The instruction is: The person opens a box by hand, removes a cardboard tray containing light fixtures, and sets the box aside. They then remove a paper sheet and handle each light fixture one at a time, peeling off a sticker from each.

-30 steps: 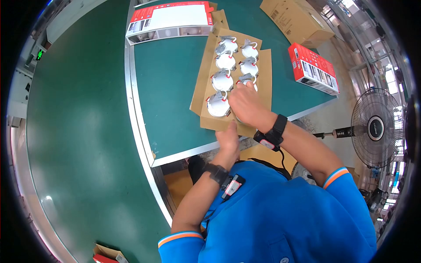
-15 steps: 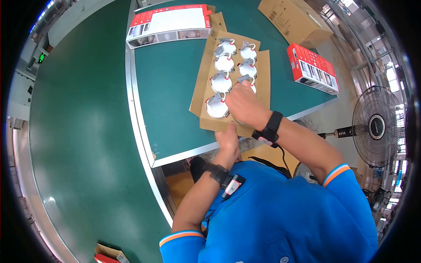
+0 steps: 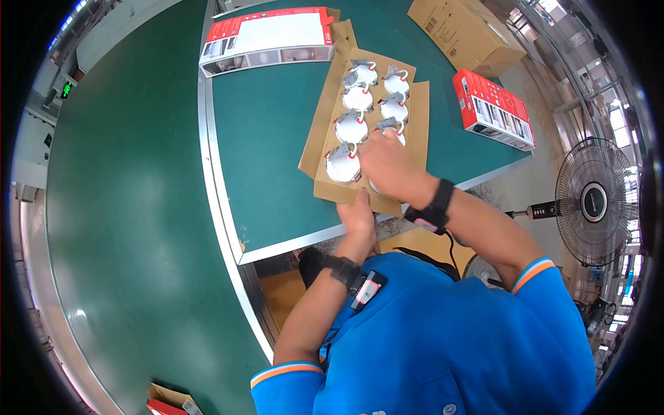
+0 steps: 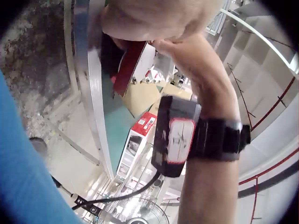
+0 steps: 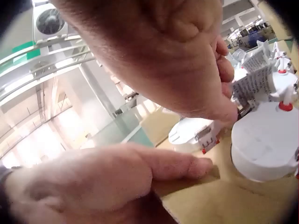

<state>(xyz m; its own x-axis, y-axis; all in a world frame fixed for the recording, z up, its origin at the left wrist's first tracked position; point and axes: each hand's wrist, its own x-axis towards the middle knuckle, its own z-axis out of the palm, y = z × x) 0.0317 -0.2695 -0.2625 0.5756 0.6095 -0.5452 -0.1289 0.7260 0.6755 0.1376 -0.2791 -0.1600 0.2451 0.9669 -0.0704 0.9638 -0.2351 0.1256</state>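
On a green workbench point(image 3: 270, 173), a worker's left hand point(image 3: 357, 213) pinches the near wall of an open cardboard carton point(image 3: 333, 191), while the right hand point(image 3: 389, 164) reaches, fingers curled, among white downlights point(image 3: 351, 129) standing in two rows inside; whether it pinches one cannot be told. Steady bracing and a light touch would likely best spare the cables point(image 5: 288, 94) and spring clips point(image 5: 204, 138).

Right grip point(image 5: 170, 60) near white lamp point(image 5: 266, 137), seemingly.
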